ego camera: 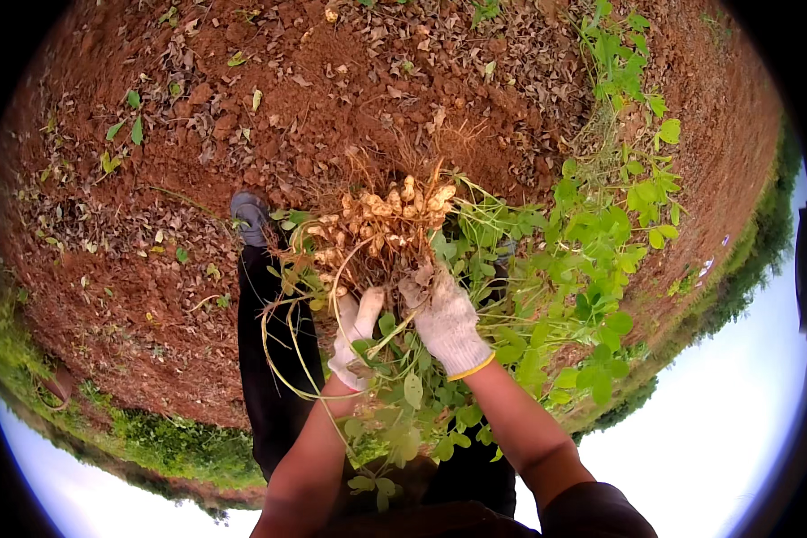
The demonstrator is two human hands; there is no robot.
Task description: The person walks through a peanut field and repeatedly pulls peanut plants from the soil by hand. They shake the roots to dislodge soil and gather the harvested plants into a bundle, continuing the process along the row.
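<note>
A bundle of uprooted peanut plants hangs in front of me, its cluster of peanut pods and thin roots at the far end. My right hand, in a white knit glove with a yellow cuff edge, is closed around the stems just below the pods. My left hand, also gloved, is at the bundle's left side with its fingers against the stems; leaves hide part of its grip. Green leafy stems spread to the right and down between my forearms. A dry brown leaf lies against the right glove.
Reddish soil strewn with dry leaves covers the ground. More green peanut foliage lies at upper right. My grey shoe and black trouser leg are left of the bundle. Green vegetation lines the field's edge.
</note>
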